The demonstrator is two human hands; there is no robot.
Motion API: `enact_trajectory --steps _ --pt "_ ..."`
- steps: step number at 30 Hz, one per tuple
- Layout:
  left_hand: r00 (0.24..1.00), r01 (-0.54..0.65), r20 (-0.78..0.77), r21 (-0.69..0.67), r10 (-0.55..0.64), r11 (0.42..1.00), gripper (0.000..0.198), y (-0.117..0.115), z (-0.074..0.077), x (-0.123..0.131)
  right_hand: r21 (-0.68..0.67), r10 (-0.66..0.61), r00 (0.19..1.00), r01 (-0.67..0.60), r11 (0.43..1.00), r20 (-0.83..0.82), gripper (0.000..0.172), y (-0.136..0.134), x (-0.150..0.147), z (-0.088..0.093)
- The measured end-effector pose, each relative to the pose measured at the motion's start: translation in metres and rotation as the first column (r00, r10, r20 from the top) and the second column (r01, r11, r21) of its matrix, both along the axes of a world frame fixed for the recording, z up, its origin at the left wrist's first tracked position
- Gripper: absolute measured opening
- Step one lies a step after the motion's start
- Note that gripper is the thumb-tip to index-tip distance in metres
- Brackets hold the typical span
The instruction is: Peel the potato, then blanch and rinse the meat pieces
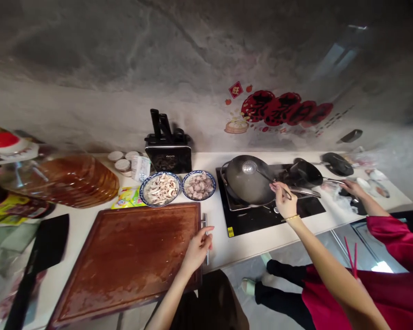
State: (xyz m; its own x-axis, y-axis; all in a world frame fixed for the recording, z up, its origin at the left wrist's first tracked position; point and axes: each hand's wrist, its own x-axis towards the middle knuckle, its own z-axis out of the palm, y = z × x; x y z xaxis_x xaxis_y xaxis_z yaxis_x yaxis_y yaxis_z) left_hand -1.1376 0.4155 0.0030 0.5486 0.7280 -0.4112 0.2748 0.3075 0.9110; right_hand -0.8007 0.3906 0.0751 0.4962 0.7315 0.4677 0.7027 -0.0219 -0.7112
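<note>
Ladle (249, 167) with a holed head is in the person's right hand (285, 200), whose grip is closed round the dark handle; a thin gold-coloured bracelet (291, 218) circles that wrist. The ladle's head lies inside the wok (233, 176), toward its far side, where cloudy liquid (256, 187) covers the bottom; I cannot tell whether the head touches the liquid. The wok sits on the black stove (242, 225), with its long metal handle pointing right, past the hand. The left hand (197, 250) hovers about the right edge of the brown cutting board (134, 256), just beside a metal bar (206, 219), its grip loose, the fingers half curled and the thumb apart from them. Behind the board on the counter (229, 253), two blue-rimmed bowls stand side by side: the mushroom bowl (141, 189), full of slices, on the left, and the meat bowl (214, 185), holding pale pieces, nearer the stove. A black knife block (169, 159) stands behind them, against the wall. Right of the wok is a smaller dark pan (306, 174), its handle held by the hand (353, 189) of a co-worker in red.
</note>
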Motion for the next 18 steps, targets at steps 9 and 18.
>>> enact_trajectory --steps 9,18 --pt "0.999 0.022 -0.044 -0.007 -0.023 1.0 0.048 -0.002 0.001 0.004 -0.198 0.19 0.958 -0.148 0.969 0.215 0.023 0.004 0.003 -0.013" --pt "0.998 0.032 -0.058 0.005 -0.032 0.999 0.049 -0.003 0.0 0.008 -0.114 0.019 0.986 -0.038 0.993 -0.165 0.033 0.003 0.005 0.003"
